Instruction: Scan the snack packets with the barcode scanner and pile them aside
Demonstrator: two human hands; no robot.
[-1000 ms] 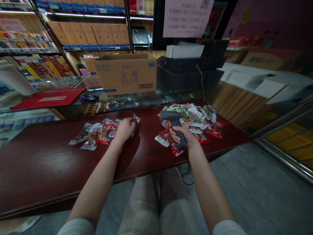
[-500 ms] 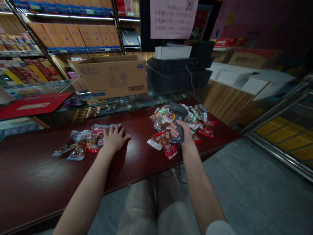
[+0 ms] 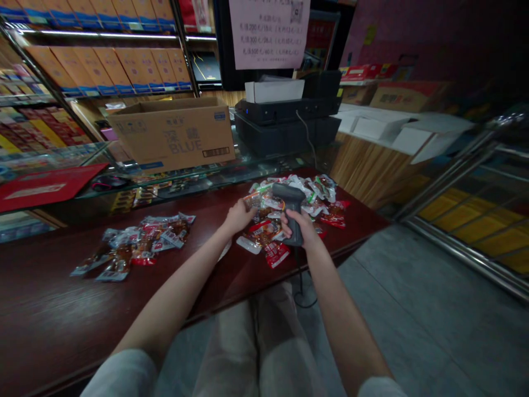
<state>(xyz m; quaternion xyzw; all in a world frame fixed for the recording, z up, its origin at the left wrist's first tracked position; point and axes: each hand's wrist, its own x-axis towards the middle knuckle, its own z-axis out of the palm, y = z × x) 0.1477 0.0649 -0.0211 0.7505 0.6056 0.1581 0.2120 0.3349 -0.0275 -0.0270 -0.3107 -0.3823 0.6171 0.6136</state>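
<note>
In the head view my right hand [image 3: 301, 227] is wrapped round the handle of a dark grey barcode scanner [image 3: 288, 194], its head pointing left over a heap of snack packets [image 3: 326, 190]. At the heap's left edge, my left hand [image 3: 239, 216] has its fingers closed on a clear snack packet [image 3: 261, 201] with an orange strip. Red and silver packets [image 3: 264, 234] lie just below and right of that hand. Farther left on the dark red table lies a second group of vacuum-sealed snack packets [image 3: 142, 240], apart from both hands.
Behind the table [image 3: 49, 298], a glass counter carries an open cardboard box [image 3: 176, 135], a computer mouse [image 3: 109, 182] and a red folder [image 3: 49, 184]. Black till equipment [image 3: 285, 132] stands right of the box. The scanner's cable [image 3: 300, 275] hangs over the front edge. A metal rack [image 3: 467, 259] stands right.
My left hand has left the left group of packets and moved right to the heap, closing on a packet there. My right hand still holds the scanner. The view has shifted slightly right.
</note>
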